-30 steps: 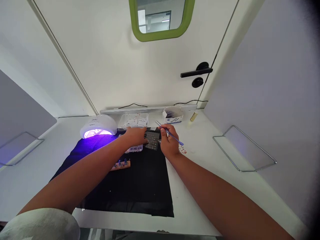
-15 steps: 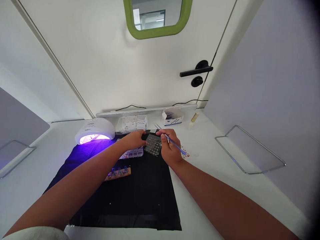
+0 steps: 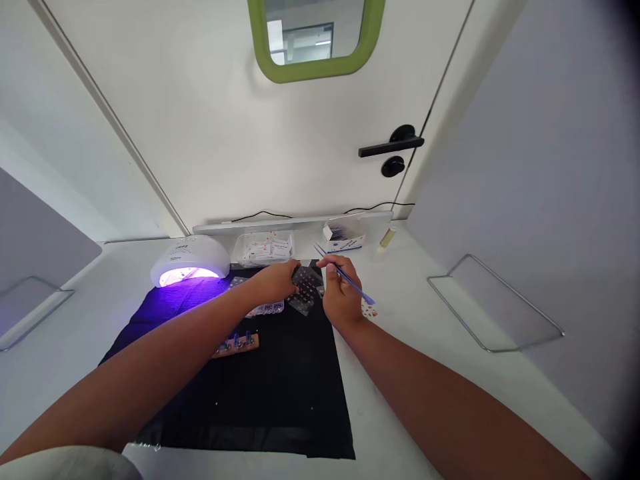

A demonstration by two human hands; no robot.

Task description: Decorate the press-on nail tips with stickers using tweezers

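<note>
Tweezers (image 3: 356, 287) slant across right hand (image 3: 343, 295), gripped penlike between thumb and fingers, points free beyond fingertips, likely for fine control. Left hand (image 3: 277, 281) pinches clear sheet (image 3: 303, 297) by its left edge, near far right corner of black mat (image 3: 280, 393), leaving rows of dots (image 3: 311, 280) uncovered; dots too small to identify. Divided box (image 3: 270, 309) sits partly under left wrist. Strip (image 3: 245, 348) lies left of mat's middle, at least 2 blue pieces (image 3: 249, 337) upright. Lamp (image 3: 190, 257) glows over mat's far left corner.
</note>
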